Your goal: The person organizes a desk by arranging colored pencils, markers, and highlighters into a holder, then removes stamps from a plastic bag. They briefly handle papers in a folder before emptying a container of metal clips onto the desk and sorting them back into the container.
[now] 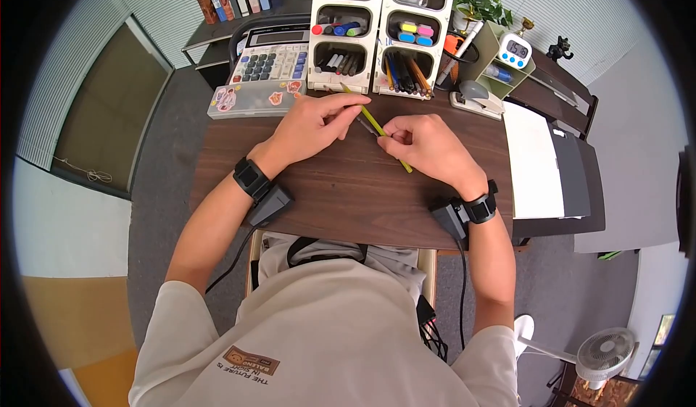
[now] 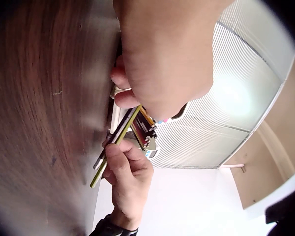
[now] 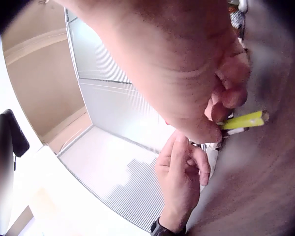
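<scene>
A yellow-green pencil (image 1: 373, 122) slants over the desk, its near end angled toward the person. Alongside it lies a thinner dark stick with a silvery end (image 2: 98, 163), like a second pencil. My right hand (image 1: 429, 144) pinches both between thumb and index finger, close to their near ends. Toward the far end, my left hand (image 1: 310, 129) has thumb and index finger at the yellow-green pencil, with the index finger across it. The left fingertips partly cover the sticks there. In the right wrist view, the pencil's blunt end (image 3: 255, 119) sticks out beyond the right fingers.
Behind the hands stand two white organizers (image 1: 373, 66) with pens, markers and pencils. A calculator (image 1: 272, 65) and a stickered case (image 1: 254, 98) are at left. A white stapler-like item (image 1: 476, 101), a timer (image 1: 515, 50) and white paper (image 1: 533, 160) are at right.
</scene>
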A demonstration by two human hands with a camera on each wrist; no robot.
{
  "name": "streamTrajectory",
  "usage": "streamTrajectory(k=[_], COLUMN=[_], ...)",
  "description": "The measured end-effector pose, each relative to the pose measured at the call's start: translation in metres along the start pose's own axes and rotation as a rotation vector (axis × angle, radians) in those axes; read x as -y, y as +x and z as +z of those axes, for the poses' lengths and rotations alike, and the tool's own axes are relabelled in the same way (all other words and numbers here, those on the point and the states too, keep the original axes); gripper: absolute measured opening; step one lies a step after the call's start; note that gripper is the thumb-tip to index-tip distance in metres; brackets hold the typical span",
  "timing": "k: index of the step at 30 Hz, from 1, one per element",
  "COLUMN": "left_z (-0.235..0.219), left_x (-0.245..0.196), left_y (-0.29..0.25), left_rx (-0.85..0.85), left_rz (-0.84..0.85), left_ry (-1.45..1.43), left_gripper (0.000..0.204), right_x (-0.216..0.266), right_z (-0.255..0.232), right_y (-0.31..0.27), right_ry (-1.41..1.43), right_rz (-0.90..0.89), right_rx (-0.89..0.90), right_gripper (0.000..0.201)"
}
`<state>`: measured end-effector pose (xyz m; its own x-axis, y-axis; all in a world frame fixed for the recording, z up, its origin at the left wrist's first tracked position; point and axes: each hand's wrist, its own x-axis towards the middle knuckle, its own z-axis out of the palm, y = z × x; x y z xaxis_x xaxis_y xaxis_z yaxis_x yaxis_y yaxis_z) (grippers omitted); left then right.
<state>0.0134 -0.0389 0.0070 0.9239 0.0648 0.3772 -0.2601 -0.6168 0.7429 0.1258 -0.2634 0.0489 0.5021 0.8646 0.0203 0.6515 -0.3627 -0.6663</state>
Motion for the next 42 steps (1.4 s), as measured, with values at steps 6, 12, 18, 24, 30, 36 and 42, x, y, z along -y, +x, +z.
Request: streamTrajectory(k=[6, 12, 18, 24, 30, 36, 42], left_z=[0.001, -0.002, -0.01, -0.013, -0.012, -0.013, -0.011], left_x=[-0.002, 0.004, 0.012, 0.01, 0.005, 0.009, 0.004], left_y=[0.0, 0.005, 0.01, 0.013, 0.009, 0.01, 0.008], left_rx=[0.004, -0.149, -0.382, -0.476, -0.421, -0.436, -0.399], left_rz=[-0.062, -0.072, -0.073, -0.086, -0.121, -0.077, -0.08], left_ry=[-0.194, -0.495, -0.586, -0.663, -0.57, -0.644, -0.591], left_gripper=[0.024, 0.02, 0.02, 0.02, 0.026, 0.029, 0.03], right_x=[0.001, 0.003, 0.006, 0.013, 0.008, 0.002, -0.005], right_z=[0.002, 0.001, 0.003, 0.001, -0.001, -0.015, -0.02], right_y=[0.0, -0.001, -0.004, -0.008, -0.011, -0.019, -0.014], right_ry=[0.191, 0.258, 0.35, 0.525, 0.574, 0.666, 0.552], right_rz=[-0.066, -0.148, -0.186, -0.24, -0.378, -0.451, -0.408], right_rx=[0.058, 0.036, 0.018, 0.051, -0.039, -0.282, -0.54], right_gripper=[0.022, 0.024, 0.034, 0.032, 0.023, 0.02, 0.019])
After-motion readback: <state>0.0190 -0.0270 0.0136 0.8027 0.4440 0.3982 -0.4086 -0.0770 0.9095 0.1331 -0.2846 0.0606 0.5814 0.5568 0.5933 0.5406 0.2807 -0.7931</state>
